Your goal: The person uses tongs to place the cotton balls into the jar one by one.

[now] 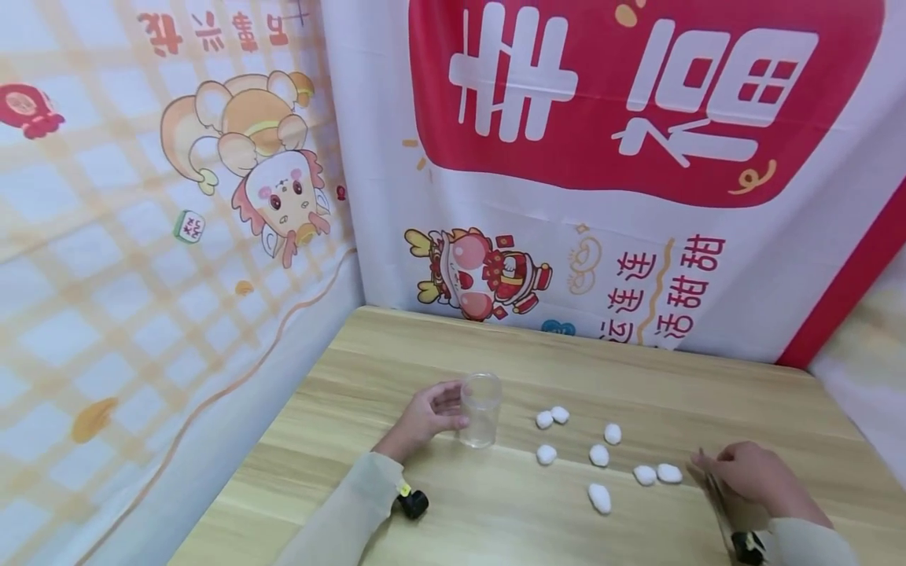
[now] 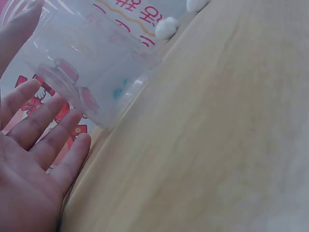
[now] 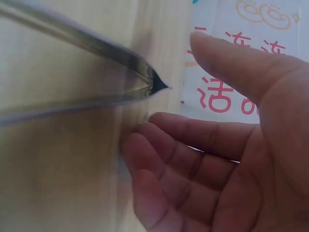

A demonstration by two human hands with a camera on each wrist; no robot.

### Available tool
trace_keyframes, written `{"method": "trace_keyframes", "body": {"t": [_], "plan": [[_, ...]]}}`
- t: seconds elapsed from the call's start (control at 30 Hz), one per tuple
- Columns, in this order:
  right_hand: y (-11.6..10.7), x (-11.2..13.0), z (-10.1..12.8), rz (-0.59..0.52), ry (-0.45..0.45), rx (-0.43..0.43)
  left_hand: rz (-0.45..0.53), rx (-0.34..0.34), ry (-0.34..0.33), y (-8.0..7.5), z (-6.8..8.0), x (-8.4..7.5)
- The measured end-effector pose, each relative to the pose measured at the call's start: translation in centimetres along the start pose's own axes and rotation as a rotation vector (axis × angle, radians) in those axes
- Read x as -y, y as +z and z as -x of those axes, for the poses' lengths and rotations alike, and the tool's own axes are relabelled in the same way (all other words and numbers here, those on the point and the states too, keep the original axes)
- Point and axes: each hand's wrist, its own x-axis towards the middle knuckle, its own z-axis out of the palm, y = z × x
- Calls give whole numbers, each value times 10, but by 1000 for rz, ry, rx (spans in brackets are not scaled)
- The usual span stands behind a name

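A clear plastic cup (image 1: 479,428) stands upright on the table. My left hand (image 1: 422,419) is at its left side, thumb and fingers spread towards the wall of the cup. In the left wrist view, the fingers (image 2: 48,140) are loosely extended beside the cup (image 2: 91,63), not wrapped round it. At the right, my right hand (image 1: 759,474) is beside metal tweezers (image 1: 720,499). The right wrist view has the joined end of the tweezers (image 3: 145,77) between thumb and fingertips, with gaps around it; the fingers (image 3: 149,154) are loosely bent and the thumb stands apart.
Several white cotton balls (image 1: 599,455) lie scattered on the wooden table (image 1: 524,519) between the two hands. Printed cloths hang behind (image 1: 382,196) and along the left side (image 1: 141,314).
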Motion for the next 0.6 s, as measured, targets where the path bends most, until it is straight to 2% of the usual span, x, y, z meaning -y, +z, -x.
{"method": "trace_keyframes", "body": {"t": [0.23, 0.47, 0.6], "plan": [[0, -2, -7, -50, 33, 48, 15, -17, 22, 1, 1, -2], [3, -7, -12, -146, 57, 97, 32, 50, 25, 6, -4, 7], [7, -7, -14, -176, 56, 127, 20, 70, 8, 8, 0, 5]]}}
